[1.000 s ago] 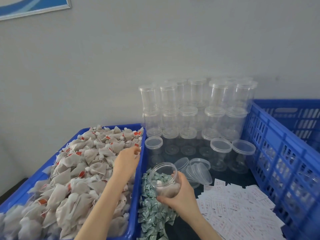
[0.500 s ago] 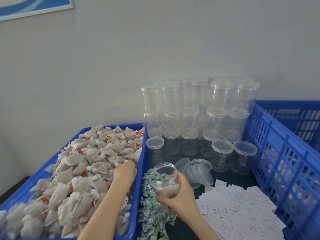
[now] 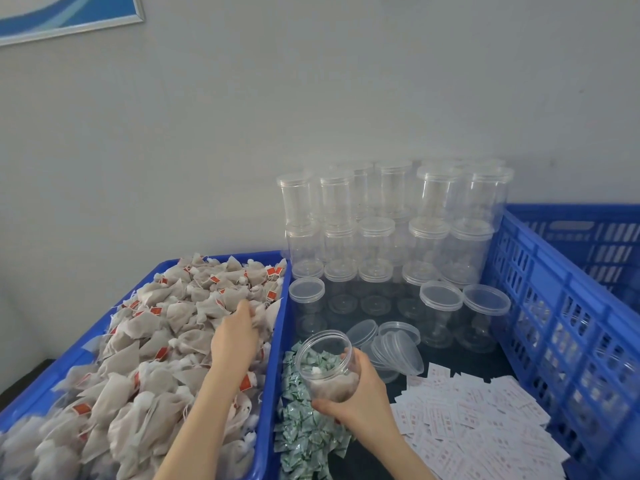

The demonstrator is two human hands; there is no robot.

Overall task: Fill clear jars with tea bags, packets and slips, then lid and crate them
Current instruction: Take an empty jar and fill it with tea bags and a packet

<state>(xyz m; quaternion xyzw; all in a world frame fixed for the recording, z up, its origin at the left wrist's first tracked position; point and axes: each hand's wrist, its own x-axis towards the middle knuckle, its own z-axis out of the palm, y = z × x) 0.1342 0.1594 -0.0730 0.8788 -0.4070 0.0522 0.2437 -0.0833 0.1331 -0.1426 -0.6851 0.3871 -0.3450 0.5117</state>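
Jar point(image 3: 327, 367): clear, lidless, gripped in the right hand point(image 3: 360, 393) above the green packets point(image 3: 308, 420). Thumb curled round the near lower wall, fingers point(image 3: 346, 355) wrapped over the far side near the rim. Long axis tilted, the open mouth pointing up and away to the left, toward the tray point(image 3: 273, 341). A few tea bags lie in its bottom.

Left hand point(image 3: 235, 336): palm down on the tea bags point(image 3: 145, 341) heaped in the tray, fingers bent into the pile near the tray's right wall. Whether they have hold of a bag cannot be told; the fingertips are buried.

Tray: blue, shallow, at left, piled above its rim. Its right wall stands between the two hands.

Packets: loose heap on the dark table point(image 3: 464, 358), just beside the tray wall, under and before the jar.

Slips point(image 3: 478, 427): white printed papers, spread flat at right of the right wrist, reaching to the crate point(image 3: 561, 306).

Loose lids point(image 3: 394, 348): small overlapping heap just beyond the jar.

Stacked jars point(image 3: 398, 230): lidded, in tiers against the wall behind the lids; two lidded ones stand forward, near the crate.

Crate: blue, slatted, tall, closing the right side. Open room: a strip of bare table between lids, slips and crate.
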